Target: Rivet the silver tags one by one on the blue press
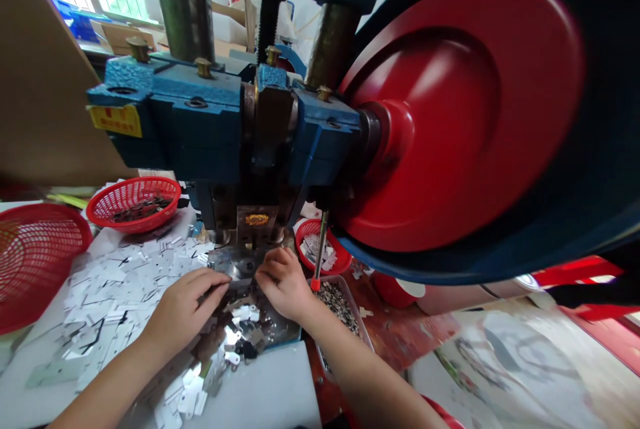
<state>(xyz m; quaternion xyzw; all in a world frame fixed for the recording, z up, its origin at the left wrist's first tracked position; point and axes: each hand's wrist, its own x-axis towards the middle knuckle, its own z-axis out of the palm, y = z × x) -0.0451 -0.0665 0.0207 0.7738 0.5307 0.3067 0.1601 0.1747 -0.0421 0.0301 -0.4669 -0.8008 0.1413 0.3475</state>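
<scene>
Flanking a metal plate [241,268], left hand [184,304] near-pinched, right hand [287,288] curled, anything held unclear

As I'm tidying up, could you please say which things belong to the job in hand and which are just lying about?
Likely job items: blue press, left hand and right hand at its base, flat metal pieces.
Likely lying about: cardboard box, blue container.

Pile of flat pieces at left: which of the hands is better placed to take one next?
Probably the left hand: it is nearer the pile, while the right hand is farther across.
</scene>
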